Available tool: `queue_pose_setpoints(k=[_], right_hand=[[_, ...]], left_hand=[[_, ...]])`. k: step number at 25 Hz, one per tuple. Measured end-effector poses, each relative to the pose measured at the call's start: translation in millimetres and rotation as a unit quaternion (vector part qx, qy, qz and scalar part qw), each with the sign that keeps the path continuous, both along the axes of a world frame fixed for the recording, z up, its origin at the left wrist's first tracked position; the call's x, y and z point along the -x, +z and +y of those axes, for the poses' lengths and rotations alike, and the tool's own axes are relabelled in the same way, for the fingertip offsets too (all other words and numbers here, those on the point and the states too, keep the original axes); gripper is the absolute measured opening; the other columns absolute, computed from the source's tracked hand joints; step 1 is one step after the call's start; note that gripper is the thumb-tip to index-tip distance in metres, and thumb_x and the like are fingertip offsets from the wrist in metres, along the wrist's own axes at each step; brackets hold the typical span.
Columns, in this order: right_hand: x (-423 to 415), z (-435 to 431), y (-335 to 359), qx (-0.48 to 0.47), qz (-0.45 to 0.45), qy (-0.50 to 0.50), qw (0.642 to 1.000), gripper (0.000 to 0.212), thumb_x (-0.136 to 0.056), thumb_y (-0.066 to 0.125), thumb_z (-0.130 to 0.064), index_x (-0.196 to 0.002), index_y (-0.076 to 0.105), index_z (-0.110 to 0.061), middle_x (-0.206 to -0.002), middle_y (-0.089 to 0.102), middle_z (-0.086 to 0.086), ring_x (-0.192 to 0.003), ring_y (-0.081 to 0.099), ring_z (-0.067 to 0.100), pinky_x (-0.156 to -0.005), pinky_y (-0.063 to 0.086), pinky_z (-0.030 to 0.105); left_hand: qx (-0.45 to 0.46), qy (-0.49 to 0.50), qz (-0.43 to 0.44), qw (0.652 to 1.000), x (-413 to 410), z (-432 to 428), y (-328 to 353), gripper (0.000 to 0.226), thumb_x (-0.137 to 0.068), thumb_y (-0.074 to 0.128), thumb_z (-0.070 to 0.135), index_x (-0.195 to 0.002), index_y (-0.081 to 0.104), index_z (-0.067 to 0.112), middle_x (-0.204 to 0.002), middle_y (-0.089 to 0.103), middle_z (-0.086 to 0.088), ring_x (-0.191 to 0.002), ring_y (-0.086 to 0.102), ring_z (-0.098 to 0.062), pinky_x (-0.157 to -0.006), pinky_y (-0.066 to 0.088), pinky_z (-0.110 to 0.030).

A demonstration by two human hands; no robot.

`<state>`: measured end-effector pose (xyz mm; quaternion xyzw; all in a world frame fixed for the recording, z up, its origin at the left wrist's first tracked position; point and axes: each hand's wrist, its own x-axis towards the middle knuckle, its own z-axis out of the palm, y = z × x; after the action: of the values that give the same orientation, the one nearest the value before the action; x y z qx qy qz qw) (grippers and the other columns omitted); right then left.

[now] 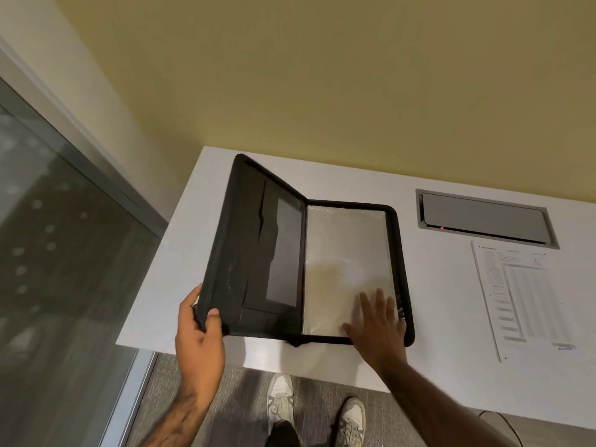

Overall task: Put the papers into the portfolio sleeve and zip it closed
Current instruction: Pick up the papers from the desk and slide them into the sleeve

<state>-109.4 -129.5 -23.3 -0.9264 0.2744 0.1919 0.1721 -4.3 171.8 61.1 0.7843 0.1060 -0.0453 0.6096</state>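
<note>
Yellow wall (322, 75): behind the table, meeting the tabletop's far edge. Glass panel (58, 253): metal-framed, off the left edge. White tabletop (445, 301): carries all items below. Black portfolio (245, 246): zip-edged, open like a book at the tabletop's left end, its lower edge close to the near edge; the right half lies flat, the left cover stands tilted up, showing inner pockets. Clear sleeve (345, 246): fills the flat right half, glossy; contents cannot be told. Papers (525, 295): printed sheets in a neat stack, flat toward the right of the tabletop, apart from the portfolio, outside the sleeve. Grey hatch (483, 221): set flush by the far edge, beyond the papers, with a small red light. Left hand (200, 337): grips the raised cover's near corner, thumb on the inner face. Right hand (377, 324): flat, fingers spread, resting on the sleeve's near right corner. White shoes (282, 395): two, on grey carpet (238, 398) below the near edge.
</note>
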Motion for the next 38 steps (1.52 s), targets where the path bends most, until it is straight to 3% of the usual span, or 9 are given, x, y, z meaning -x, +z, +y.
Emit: queue_pose_setpoints(k=[3,10,15,18,20,24,29,33,38], right_hand=[[9.2,-10.6,-3.7,-0.017,0.007,-0.022,1.000,0.085,-0.087,0.052,-0.065,-0.153,0.007,-0.034,-0.166,-0.011,0.004,-0.152,-0.008,0.035,-0.115,0.019,0.068],[5.4,-8.6,-1.4,-0.012,0.007,-0.023,1.000,0.084,-0.084,0.056,-0.065,-0.149,0.013,-0.034,-0.164,-0.003,0.004,-0.151,0.002,0.034,-0.111,0.030,0.066],[9.2,-7.5,-4.3,-0.016,0.006,-0.030,0.999,0.085,-0.086,0.054,-0.065,-0.152,0.010,-0.034,-0.165,-0.006,0.003,-0.153,-0.002,0.033,-0.114,0.026,0.064],[11.2,-3.5,-6.3,-0.010,-0.001,-0.040,0.999,0.086,-0.088,0.051,-0.066,-0.154,0.006,-0.034,-0.166,-0.010,0.003,-0.153,-0.006,0.033,-0.116,0.023,0.062],[11.8,-1.2,-7.5,-0.011,-0.003,-0.046,0.999,0.087,-0.088,0.050,-0.067,-0.154,0.004,-0.034,-0.166,-0.012,0.003,-0.153,-0.009,0.033,-0.117,0.021,0.062],[8.9,0.5,-7.7,-0.022,-0.003,-0.056,0.998,0.087,-0.086,0.055,-0.064,-0.153,0.008,-0.035,-0.166,-0.010,0.002,-0.153,-0.008,0.034,-0.116,0.025,0.062],[14.2,-9.6,-6.4,-0.024,-0.013,-0.045,0.999,0.081,-0.085,0.058,-0.060,-0.150,0.016,-0.033,-0.164,-0.002,0.002,-0.152,0.003,0.033,-0.111,0.039,0.056],[22.5,-25.1,1.5,-0.053,-0.046,-0.066,0.995,0.061,-0.089,0.054,-0.053,-0.142,0.029,-0.034,-0.161,0.012,-0.001,-0.146,0.027,0.026,-0.106,0.046,0.047],[49.3,-80.1,8.6,-0.024,-0.117,-0.089,0.989,0.051,-0.098,0.045,-0.048,-0.146,0.039,-0.031,-0.160,0.030,-0.002,-0.145,0.032,0.018,-0.113,0.034,0.036]], left_hand=[[-0.067,0.019,0.010,0.998,-15.2,14.7,-14.6,0.049,-0.103,0.051,0.011,-0.141,0.043,0.039,-0.116,0.068,0.005,-0.097,0.070,-0.029,-0.075,0.059,-0.033],[-0.190,0.013,0.057,0.980,-54.2,25.2,-65.0,0.049,-0.097,0.047,-0.001,-0.144,0.044,0.013,-0.132,0.061,-0.017,-0.118,0.060,-0.038,-0.102,0.047,-0.049],[-0.438,-0.105,-0.028,0.892,-59.5,7.7,-84.0,0.054,-0.091,0.062,0.014,-0.142,0.046,0.005,-0.146,0.047,-0.020,-0.136,0.044,-0.040,-0.119,0.031,-0.055],[-0.431,-0.304,-0.089,0.845,-46.8,-38.8,-87.5,0.064,-0.098,0.055,0.032,-0.156,0.030,0.019,-0.168,0.017,-0.007,-0.156,0.016,-0.029,-0.127,0.013,-0.047],[-0.437,-0.414,-0.128,0.788,-36.2,-74.8,-96.5,0.068,-0.101,0.046,0.042,-0.160,0.019,0.022,-0.170,0.004,-0.003,-0.158,0.006,-0.025,-0.127,0.014,-0.047],[-0.485,-0.489,-0.150,0.709,-25.4,-118.0,-112.5,0.074,-0.101,0.024,0.056,-0.163,0.009,0.019,-0.170,-0.005,-0.007,-0.157,-0.006,-0.030,-0.126,0.004,-0.052],[-0.520,-0.519,-0.129,0.666,-26.2,-117.7,-114.0,0.077,-0.101,0.023,0.059,-0.162,-0.003,0.019,-0.169,-0.016,-0.007,-0.155,-0.016,-0.031,-0.125,-0.008,-0.052],[-0.504,-0.519,-0.083,0.685,-24.8,-123.6,-107.4,0.077,-0.103,0.026,0.058,-0.160,-0.014,0.024,-0.164,-0.032,-0.005,-0.151,-0.031,-0.028,-0.124,-0.014,-0.045],[-0.524,-0.511,-0.097,0.674,-13.3,-149.7,-99.6,0.079,-0.091,-0.010,0.062,-0.158,-0.016,0.020,-0.164,-0.029,-0.010,-0.152,-0.027,-0.032,-0.121,-0.024,-0.045]])
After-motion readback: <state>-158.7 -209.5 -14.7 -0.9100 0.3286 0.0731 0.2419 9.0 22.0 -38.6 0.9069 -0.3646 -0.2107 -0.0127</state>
